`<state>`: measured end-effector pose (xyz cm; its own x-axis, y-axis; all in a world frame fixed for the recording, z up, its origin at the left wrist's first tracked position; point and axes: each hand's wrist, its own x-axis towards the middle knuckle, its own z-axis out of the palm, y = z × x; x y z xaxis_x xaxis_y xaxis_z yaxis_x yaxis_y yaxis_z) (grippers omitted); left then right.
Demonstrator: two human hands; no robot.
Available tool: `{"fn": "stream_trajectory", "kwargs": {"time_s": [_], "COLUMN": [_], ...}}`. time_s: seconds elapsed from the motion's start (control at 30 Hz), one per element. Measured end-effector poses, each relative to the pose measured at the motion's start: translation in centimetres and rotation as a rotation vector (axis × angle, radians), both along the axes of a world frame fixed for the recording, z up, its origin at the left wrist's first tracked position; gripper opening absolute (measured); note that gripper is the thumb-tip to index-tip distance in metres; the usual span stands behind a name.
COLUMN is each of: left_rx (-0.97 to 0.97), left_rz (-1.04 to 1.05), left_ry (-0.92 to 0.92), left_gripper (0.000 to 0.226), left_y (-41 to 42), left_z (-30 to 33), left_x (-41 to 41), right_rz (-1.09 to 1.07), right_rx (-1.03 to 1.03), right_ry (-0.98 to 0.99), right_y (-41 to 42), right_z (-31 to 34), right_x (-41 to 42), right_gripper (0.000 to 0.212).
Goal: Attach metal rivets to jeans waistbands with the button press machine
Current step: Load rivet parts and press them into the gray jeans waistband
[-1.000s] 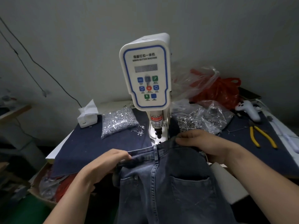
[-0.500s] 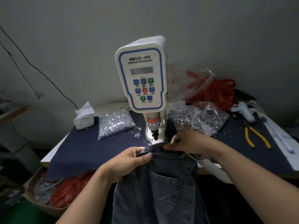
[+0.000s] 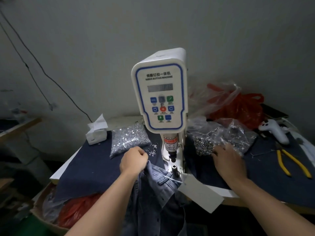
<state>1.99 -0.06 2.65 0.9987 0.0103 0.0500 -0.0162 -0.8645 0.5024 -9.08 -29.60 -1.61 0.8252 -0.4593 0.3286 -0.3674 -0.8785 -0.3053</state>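
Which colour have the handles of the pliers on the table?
Yellow. The pliers lie at the right on the dark cloth, clearest in the head view.

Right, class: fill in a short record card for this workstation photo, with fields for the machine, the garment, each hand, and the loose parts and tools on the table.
machine: white servo button machine, upright at table centre
garment: jeans hanging at the table's front edge, white tag attached
left hand: grips the jeans' top edge
right hand: fingers spread, reaching at the bag of dark rings
loose parts: bag of silver rivets left of machine
tools: yellow pliers at right
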Motion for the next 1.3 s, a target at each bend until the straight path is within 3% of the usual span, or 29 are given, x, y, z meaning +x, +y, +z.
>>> {"fn": "stream_trajectory", "kwargs": {"time_s": [0.17, 0.43, 0.73, 1.3], "left_rx": [0.056, 0.012, -0.142, -0.385], "left_rz": [0.019, 0.090, 0.121, 0.068], "left_ry": [-0.013, -0.069, -0.094, -0.189], "left_gripper": [0.021, 0.013, 0.011, 0.014], "left_y": [-1.8, -2.3, -2.0, -0.9], "left_z": [-1.1, -2.5, -2.9, -3.4], "left_x": [1.1, 1.3, 1.2, 0.1], "right_rz": [-0.001, -0.004, -0.024, -0.054], "right_rx": [0.005, -0.008, 0.040, 0.204], "right_ry": [-0.064, -0.028, 0.005, -0.266], "right_y": [-0.2, 0.0, 0.3, 0.3], "right_z": [-0.3, -0.2, 0.3, 0.5], "right_x": [-0.1, 0.1, 0.1, -0.3], "right_gripper": [0.009, 0.012, 0.015, 0.012]}}
